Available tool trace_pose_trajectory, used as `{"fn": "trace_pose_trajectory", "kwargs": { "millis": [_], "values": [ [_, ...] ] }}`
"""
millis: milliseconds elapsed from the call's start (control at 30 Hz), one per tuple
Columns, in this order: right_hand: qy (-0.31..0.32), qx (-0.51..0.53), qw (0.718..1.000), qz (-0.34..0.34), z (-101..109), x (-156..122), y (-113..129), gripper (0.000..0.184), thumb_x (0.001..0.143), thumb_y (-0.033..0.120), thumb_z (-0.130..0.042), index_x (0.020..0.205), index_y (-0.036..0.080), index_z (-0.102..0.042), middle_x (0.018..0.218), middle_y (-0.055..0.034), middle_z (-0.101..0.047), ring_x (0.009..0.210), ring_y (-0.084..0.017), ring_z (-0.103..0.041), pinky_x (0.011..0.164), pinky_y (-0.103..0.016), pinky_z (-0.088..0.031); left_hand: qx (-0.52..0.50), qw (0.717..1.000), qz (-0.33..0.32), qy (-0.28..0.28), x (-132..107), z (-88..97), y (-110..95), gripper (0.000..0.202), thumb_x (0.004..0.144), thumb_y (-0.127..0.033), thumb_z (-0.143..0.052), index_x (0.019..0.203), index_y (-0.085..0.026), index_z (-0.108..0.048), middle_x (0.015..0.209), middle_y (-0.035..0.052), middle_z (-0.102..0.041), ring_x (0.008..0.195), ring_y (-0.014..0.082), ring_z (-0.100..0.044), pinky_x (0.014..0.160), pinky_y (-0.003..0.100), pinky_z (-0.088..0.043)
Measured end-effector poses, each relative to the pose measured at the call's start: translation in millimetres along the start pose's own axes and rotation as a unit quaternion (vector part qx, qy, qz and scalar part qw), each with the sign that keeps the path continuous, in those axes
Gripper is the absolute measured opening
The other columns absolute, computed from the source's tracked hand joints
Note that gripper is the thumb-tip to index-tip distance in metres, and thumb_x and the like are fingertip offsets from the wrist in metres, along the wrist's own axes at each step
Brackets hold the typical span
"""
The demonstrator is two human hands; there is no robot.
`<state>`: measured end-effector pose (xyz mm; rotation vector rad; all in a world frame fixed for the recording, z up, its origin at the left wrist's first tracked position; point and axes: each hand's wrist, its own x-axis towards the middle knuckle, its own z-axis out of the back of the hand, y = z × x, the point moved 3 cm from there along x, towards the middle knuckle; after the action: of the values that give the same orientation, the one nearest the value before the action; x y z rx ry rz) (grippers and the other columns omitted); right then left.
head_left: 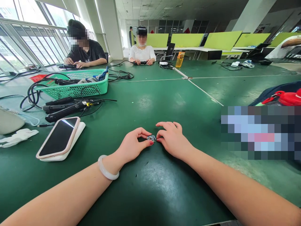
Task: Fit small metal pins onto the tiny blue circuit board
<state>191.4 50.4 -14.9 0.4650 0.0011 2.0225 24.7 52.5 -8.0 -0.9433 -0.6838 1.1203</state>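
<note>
"What sits closest?"

"Green table under a person's forearms, a pale bracelet circling the left wrist."

"And the hands?"

"The left hand pinches a small circuit board between thumb and fingers. Opposite, the right hand holds its upper fingers spread and bent, thumb and a lower finger at the board's right end. Whether those tips grip anything cannot be told."

"How far along is the work?"

"By appearances, the board is secured in the left hand and both hands are gathered at it. The handling at its right edge looks unfinished; how much is left, the view does not reveal."

"Which way does the board lie?"

"Mid-scene, between the two hands, its patterned face turned up toward the wearer. The long axis appears to run left to right, one end in the left fingers, the other pointing at the right hand. Whether it touches the tabletop is hidden."

"Beyond that?"

"To the left, a phone rests on a white slab. Farther back stands a green basket; across the table sit a person in a dark shirt and another in white, an orange bottle standing to the right."
</note>
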Motion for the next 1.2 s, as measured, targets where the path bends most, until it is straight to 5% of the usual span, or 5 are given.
{"fn": "trace_pose_trajectory", "kwargs": {
  "millis": [233,333,533,1200],
  "values": [
    [-0.074,0.009,0.992,-0.107,11,1,-14,0.016,0.080,0.015,-0.057,0.067,0.021,-0.065,0.118,-0.0059,-0.055,0.111,-0.027,-0.047,0.096,-0.056,-0.026,0.009,1.000,0.008,0.002,0,-1.0,2,0.023,0.067,-0.029,-0.070,0.087,-0.019,-0.062,0.086,0.0017,-0.067,0.084,0.0170,-0.060,0.083,0.032,-0.045],
    [-0.113,0.048,0.990,-0.071,22,0,-4,0.013,0.080,0.017,-0.057,0.071,0.022,-0.065,0.120,-0.0051,-0.053,0.113,-0.025,-0.046,0.096,-0.049,-0.030,-0.005,1.000,0.002,0.008,0,-1.8,3,0.022,0.067,-0.028,-0.070,0.085,-0.019,-0.062,0.088,0.0019,-0.068,0.084,0.0165,-0.061,0.082,0.032,-0.046],
    [-0.089,0.064,0.994,0.003,21,-2,19,0.013,0.082,0.017,-0.056,0.073,0.022,-0.065,0.122,-0.0045,-0.053,0.115,-0.024,-0.044,0.100,-0.049,-0.028,-0.018,1.000,-0.007,0.010,0,-3.1,3,0.022,0.066,-0.028,-0.071,0.084,-0.019,-0.062,0.087,0.0018,-0.068,0.084,0.0166,-0.061,0.082,0.031,-0.046],
    [-0.110,-0.021,0.991,0.078,22,-2,22,0.020,0.086,0.019,-0.052,0.071,0.022,-0.065,0.120,-0.0029,-0.055,0.108,-0.020,-0.049,0.104,-0.050,-0.018,-0.017,1.000,-0.019,0.014,0,-3.0,4,0.019,0.067,-0.024,-0.070,0.084,-0.019,-0.063,0.089,0.0014,-0.069,0.085,0.0168,-0.062,0.084,0.032,-0.046]
  ]
}}
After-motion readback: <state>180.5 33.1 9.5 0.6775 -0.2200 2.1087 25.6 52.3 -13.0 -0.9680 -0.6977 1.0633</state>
